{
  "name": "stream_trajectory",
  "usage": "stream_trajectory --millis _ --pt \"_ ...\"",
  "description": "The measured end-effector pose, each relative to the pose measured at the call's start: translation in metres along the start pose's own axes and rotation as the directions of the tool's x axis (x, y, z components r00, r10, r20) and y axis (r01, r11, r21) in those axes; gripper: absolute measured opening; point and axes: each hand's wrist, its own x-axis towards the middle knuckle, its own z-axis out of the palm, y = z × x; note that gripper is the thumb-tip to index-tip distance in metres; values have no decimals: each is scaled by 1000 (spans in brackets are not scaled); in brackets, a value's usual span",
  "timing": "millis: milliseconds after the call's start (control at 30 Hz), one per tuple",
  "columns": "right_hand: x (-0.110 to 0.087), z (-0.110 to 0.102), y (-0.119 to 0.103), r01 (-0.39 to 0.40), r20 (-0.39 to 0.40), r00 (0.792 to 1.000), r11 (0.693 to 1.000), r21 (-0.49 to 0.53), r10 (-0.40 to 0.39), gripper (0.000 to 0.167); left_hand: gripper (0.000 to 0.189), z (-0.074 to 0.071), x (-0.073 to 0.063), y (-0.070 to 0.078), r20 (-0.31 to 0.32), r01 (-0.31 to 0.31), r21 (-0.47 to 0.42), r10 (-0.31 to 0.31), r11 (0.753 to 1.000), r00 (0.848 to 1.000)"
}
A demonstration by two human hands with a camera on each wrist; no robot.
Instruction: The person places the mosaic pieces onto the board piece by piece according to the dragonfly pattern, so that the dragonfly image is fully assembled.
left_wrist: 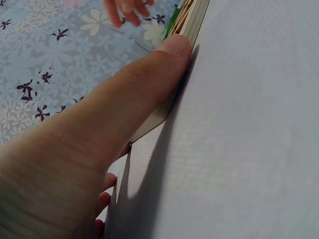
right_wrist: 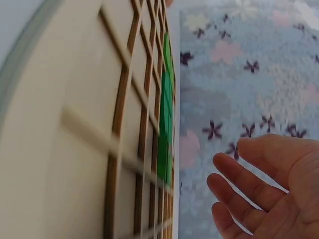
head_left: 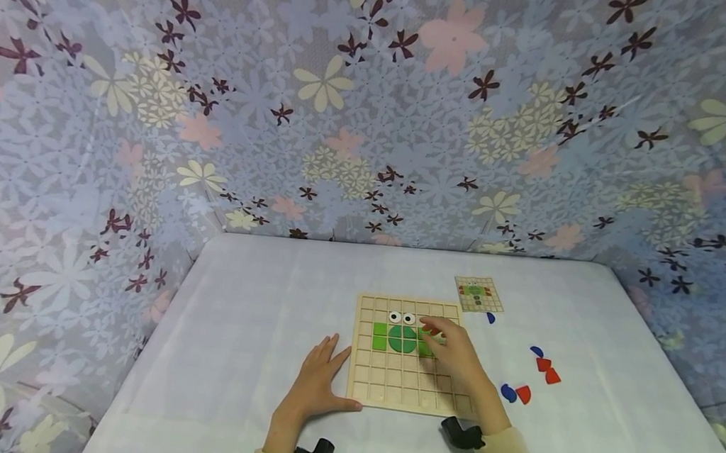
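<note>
A wooden grid board [head_left: 388,392] lies on the table. In its cells sit two white eye pieces [head_left: 402,318], light green squares [head_left: 380,337] and a darker green circle of quarter pieces [head_left: 402,339]. More green [right_wrist: 163,159] lies to the right, partly hidden in the head view by my right hand [head_left: 452,347]. That hand hovers over the board with loosely bent fingers; the right wrist view shows nothing between them. Something red shows by its fingers in the head view. My left hand [head_left: 319,379] is spread at the board's lower left corner, thumb [left_wrist: 174,47] against the near edge.
A small pattern card [head_left: 479,295] lies beyond the board's upper right corner. Loose blue pieces [head_left: 508,393] and red pieces [head_left: 523,394] are scattered to the right on the white tablecloth [head_left: 235,302]. A flowered curtain [head_left: 369,149] surrounds the table's back and sides.
</note>
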Motion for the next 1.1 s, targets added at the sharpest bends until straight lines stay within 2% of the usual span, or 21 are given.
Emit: stream_trajectory --millis 100,333,467,567,633,700,833,933,1000,1100 --pt "-3 -12 9 -14 -11 1000 1000 -7 14 33 104 0 -1 1 -14 2 -15 -2 1000 1000" --pt "-5 -41 32 -100 -55 994 994 -46 97 33 103 2 -4 3 -58 -31 -25 29 999 998" --pt "-9 -61 47 -171 -86 983 981 -93 163 36 105 4 -2 2 -22 7 -28 -7 1000 1000" --pt "-16 -76 58 -263 -99 963 955 -140 251 40 105 4 0 2 7 32 -12 -32 999 999" --pt "-21 -87 63 -341 -100 939 925 -167 328 42 106 2 0 2 13 35 4 -35 999 999" --pt "-26 -98 67 -429 -101 903 883 -193 417 46 106 1 0 2 13 37 4 -37 999 999" --pt "-36 -118 74 -595 -108 803 775 -216 586 53 105 -2 -2 5 9 36 -3 -36 999 999" --pt "-41 -130 82 -670 -89 738 711 -212 669 58 105 -2 -2 5 10 34 0 -34 999 999" --pt "-44 -135 87 -689 -65 718 695 -205 693 61 105 -2 -1 6 11 35 3 -35 999 999" --pt "-47 -136 93 -688 -45 718 699 -193 694 62 105 0 -1 7 11 30 8 -30 1000 999"
